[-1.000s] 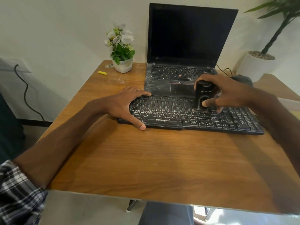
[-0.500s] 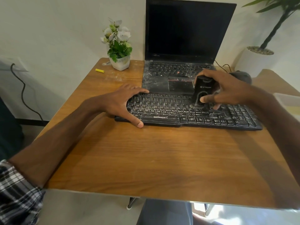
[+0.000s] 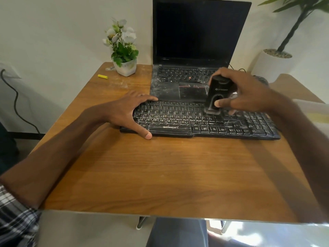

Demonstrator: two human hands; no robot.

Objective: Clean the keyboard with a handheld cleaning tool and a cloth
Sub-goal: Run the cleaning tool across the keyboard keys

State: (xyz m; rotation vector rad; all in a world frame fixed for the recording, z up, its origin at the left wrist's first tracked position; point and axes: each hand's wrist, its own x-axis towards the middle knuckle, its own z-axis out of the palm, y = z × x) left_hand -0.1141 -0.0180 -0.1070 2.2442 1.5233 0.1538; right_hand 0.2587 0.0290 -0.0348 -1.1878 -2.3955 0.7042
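Laptop (image 3: 195, 32): open, screen dark, beyond the right hand (image 3: 249, 93)
Big pot (image 3: 272, 66): farther back from that hand, holds a leafy plant (image 3: 300, 20)
Keyboard (image 3: 187, 120): left end beneath the left hand (image 3: 122, 113), whose spread, straight fingers rest on it
Small pot (image 3: 127, 67): beyond the left hand, holds white flowers (image 3: 121, 40)
Right hand: grips the cleaning tool (image 3: 218, 93) upright, its base on the keys
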